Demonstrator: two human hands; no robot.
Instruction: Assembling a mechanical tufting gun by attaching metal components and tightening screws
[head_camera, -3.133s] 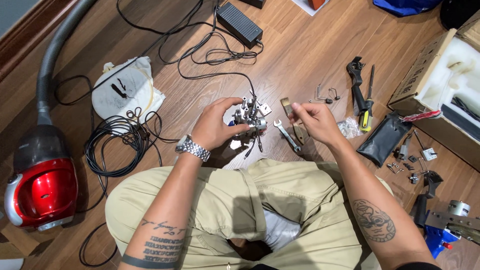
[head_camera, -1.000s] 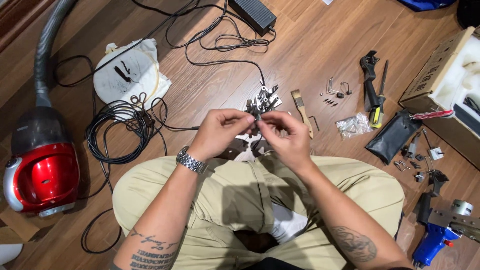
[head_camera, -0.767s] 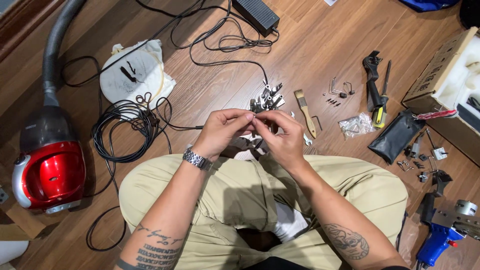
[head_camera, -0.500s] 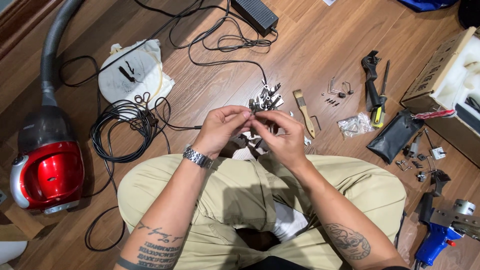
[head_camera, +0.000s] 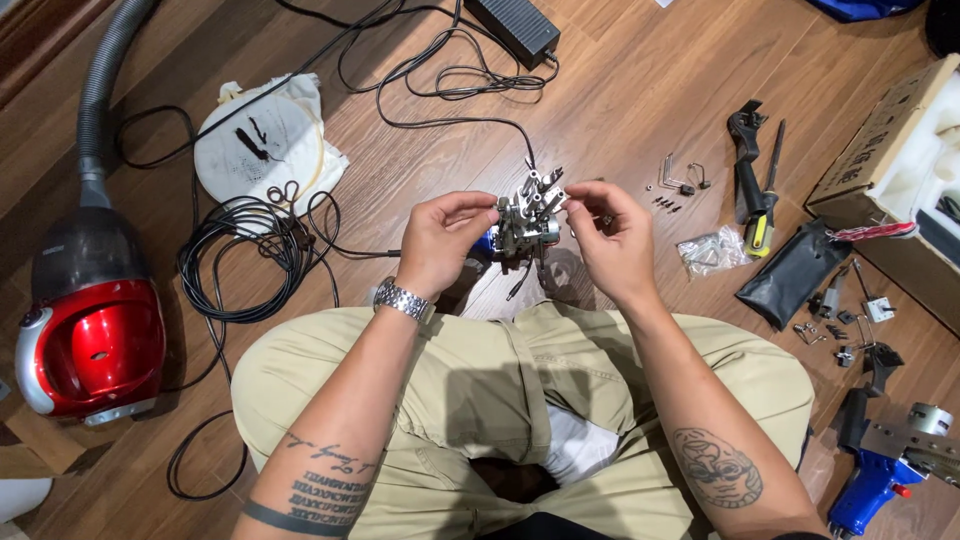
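Both hands (head_camera: 445, 240) (head_camera: 612, 240) raised, fingers pinched inward

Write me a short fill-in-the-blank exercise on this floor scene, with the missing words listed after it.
1. Both hands, left hand and right hand, hold a small ____ assembly between them.
2. The vacuum cleaner has a ____ body.
3. The wristwatch sits on the ____ wrist.
4. The coiled cable is ____ in colour.

Missing words: metal; red; left; black

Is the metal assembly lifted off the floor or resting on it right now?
Lifted. The metal assembly sits between the left hand and right hand, gripped by fingertips on both sides above the wooden floor.
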